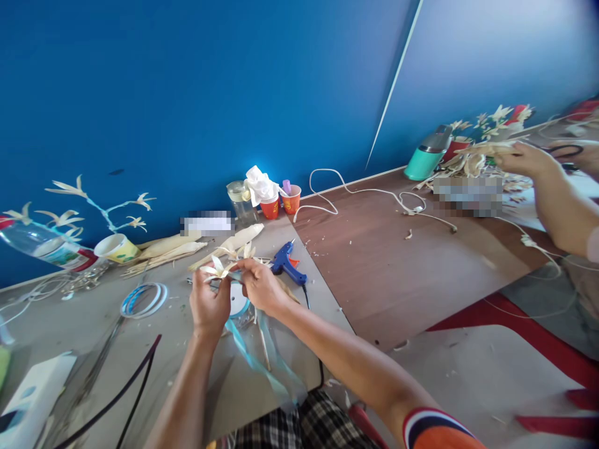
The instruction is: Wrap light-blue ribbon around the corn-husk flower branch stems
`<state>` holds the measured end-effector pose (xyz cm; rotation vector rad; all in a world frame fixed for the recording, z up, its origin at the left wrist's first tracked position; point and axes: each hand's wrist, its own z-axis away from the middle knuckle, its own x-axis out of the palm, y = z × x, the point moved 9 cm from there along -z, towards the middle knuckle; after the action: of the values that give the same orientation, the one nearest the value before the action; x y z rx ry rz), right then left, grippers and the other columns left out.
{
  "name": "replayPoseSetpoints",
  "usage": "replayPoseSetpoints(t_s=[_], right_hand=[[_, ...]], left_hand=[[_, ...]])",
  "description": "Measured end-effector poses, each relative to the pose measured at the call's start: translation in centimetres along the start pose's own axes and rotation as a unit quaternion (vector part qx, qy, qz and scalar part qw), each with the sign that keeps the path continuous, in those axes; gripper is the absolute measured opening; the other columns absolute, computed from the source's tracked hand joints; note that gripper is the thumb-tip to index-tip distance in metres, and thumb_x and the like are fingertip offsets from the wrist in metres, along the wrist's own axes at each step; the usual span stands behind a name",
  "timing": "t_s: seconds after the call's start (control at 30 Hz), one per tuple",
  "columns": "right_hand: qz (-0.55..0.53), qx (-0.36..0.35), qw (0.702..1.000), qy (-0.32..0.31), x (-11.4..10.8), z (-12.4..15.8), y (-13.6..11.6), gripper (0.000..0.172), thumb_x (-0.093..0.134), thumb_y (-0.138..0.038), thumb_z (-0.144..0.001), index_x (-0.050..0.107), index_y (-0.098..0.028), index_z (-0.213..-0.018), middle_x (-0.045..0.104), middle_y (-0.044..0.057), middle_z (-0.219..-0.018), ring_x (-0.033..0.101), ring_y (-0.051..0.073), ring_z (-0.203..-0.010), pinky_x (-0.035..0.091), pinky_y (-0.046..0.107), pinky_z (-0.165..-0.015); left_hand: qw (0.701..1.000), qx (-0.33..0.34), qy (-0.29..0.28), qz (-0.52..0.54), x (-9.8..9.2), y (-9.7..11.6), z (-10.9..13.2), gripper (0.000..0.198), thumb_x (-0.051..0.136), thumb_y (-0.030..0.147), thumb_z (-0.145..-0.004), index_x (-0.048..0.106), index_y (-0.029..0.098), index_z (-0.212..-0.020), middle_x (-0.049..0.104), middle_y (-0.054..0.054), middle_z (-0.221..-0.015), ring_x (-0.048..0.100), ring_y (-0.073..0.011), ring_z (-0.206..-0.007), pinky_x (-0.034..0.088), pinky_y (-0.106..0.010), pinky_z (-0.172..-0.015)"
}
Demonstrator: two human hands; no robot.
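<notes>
My left hand [210, 304] pinches a pale flower [216, 268] with pointed petals, above the grey table [173, 349]. Close beside it, my right hand [262, 284] has its fingers closed on light blue ribbon at the flower's base; its fingertips are partly hidden. Long ends of the blue ribbon [253, 357] hang down toward my lap. Under my hands lies a ribbon spool [238, 304] with a white face. A blue glue gun [289, 265] rests just right of my right hand.
Behind are pale husks [175, 249], a glass jar [242, 202] and red cups [291, 199]. At left are a yellow cup [116, 248] with flower stems, a ribbon roll [144, 300] and a plastic bottle [56, 246]. At right, another person's hands [528, 159] work near a teal flask [427, 156].
</notes>
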<state>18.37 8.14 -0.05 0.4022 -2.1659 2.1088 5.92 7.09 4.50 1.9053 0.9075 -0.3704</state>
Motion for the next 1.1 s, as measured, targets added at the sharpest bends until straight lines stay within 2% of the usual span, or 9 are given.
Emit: replayPoseSetpoints(t_s=[0.13,0.27,0.5,0.7,0.77,0.87,1.0,1.03,1.1], right_hand=[[0.168,-0.105,0.980,0.035,-0.3,0.9,-2.8,0.013,0.056,-0.021,-0.081,0.064,-0.018,-0.090,0.060,0.000,-0.074,0.055,0.013,-0.068,0.043,0.023,-0.066],[0.259,-0.173,0.950,0.040,-0.2,1.6,-3.9,0.010,0.057,-0.017,-0.080,0.064,-0.017,-0.087,0.064,0.004,-0.088,0.059,0.017,-0.085,0.044,0.027,-0.079],[0.289,-0.156,0.942,0.071,-1.0,1.6,-3.5,0.008,0.057,-0.021,-0.082,0.064,-0.019,-0.082,0.066,0.004,-0.087,0.060,0.017,-0.085,0.044,0.026,-0.079],[0.316,-0.093,0.937,0.118,-2.1,1.5,-2.7,0.015,0.048,-0.019,-0.083,0.058,-0.018,-0.072,0.061,0.004,-0.075,0.054,0.016,-0.072,0.040,0.026,-0.068],[0.292,-0.076,0.945,0.128,-2.7,1.2,-2.4,0.014,0.048,-0.019,-0.082,0.057,-0.018,-0.071,0.060,0.003,-0.071,0.053,0.015,-0.070,0.039,0.025,-0.065],[0.219,-0.088,0.964,0.124,-3.2,0.8,-2.5,0.014,0.046,-0.021,-0.082,0.056,-0.017,-0.073,0.057,0.000,-0.069,0.051,0.014,-0.069,0.037,0.023,-0.063],[0.105,-0.108,0.981,0.122,-3.7,0.5,-3.0,0.015,0.045,-0.024,-0.080,0.054,-0.016,-0.071,0.050,-0.003,-0.064,0.043,0.010,-0.062,0.034,0.021,-0.059],[0.076,-0.106,0.984,0.124,-3.9,0.4,-2.9,0.015,0.045,-0.026,-0.080,0.053,-0.016,-0.070,0.047,-0.004,-0.062,0.040,0.009,-0.060,0.033,0.021,-0.057],[0.023,-0.103,0.987,0.119,-4.2,0.1,-2.8,0.015,0.048,-0.029,-0.078,0.051,-0.017,-0.069,0.042,-0.005,-0.059,0.035,0.008,-0.056,0.030,0.020,-0.053]], left_hand=[[0.999,0.032,0.009,0.029,-0.2,0.3,0.0,0.013,0.061,0.027,-0.077,0.055,0.021,-0.087,0.061,-0.004,-0.094,0.059,-0.0196,-0.090,0.044,-0.030,-0.081],[0.999,0.029,0.001,0.022,0.0,0.5,0.1,0.014,0.061,0.025,-0.075,0.055,0.021,-0.087,0.060,-0.001,-0.082,0.059,-0.0171,-0.078,0.045,-0.028,-0.073],[1.000,0.015,-0.013,-0.004,0.8,0.8,0.7,0.017,0.059,0.023,-0.073,0.056,0.021,-0.090,0.064,0.000,-0.079,0.061,-0.0174,-0.073,0.045,-0.028,-0.069],[0.994,-0.012,-0.087,0.072,2.4,1.2,1.2,0.033,0.061,0.028,-0.075,0.059,0.019,-0.107,0.068,-0.006,-0.091,0.065,-0.0222,-0.088,0.048,-0.034,-0.079],[0.977,-0.040,-0.146,0.154,3.1,1.0,1.2,0.036,0.065,0.030,-0.074,0.060,0.018,-0.108,0.068,-0.008,-0.099,0.064,-0.0230,-0.094,0.048,-0.037,-0.086],[0.920,-0.136,-0.231,0.286,3.6,-0.2,1.3,0.040,0.072,0.035,-0.071,0.063,0.017,-0.106,0.068,-0.010,-0.105,0.064,-0.0238,-0.099,0.048,-0.038,-0.090],[0.834,-0.185,-0.220,0.470,1.5,-0.8,0.1,0.038,0.076,0.038,-0.067,0.065,0.018,-0.098,0.067,-0.009,-0.105,0.064,-0.0243,-0.100,0.047,-0.042,-0.095],[0.826,-0.183,-0.209,0.491,0.8,-0.9,-0.2,0.036,0.077,0.038,-0.066,0.066,0.019,-0.095,0.067,-0.008,-0.104,0.065,-0.0244,-0.099,0.048,-0.043,-0.095],[0.849,-0.175,-0.175,0.467,-0.5,-1.6,-0.8,0.034,0.076,0.038,-0.067,0.067,0.021,-0.094,0.068,-0.007,-0.100,0.065,-0.0226,-0.096,0.049,-0.041,-0.094]])
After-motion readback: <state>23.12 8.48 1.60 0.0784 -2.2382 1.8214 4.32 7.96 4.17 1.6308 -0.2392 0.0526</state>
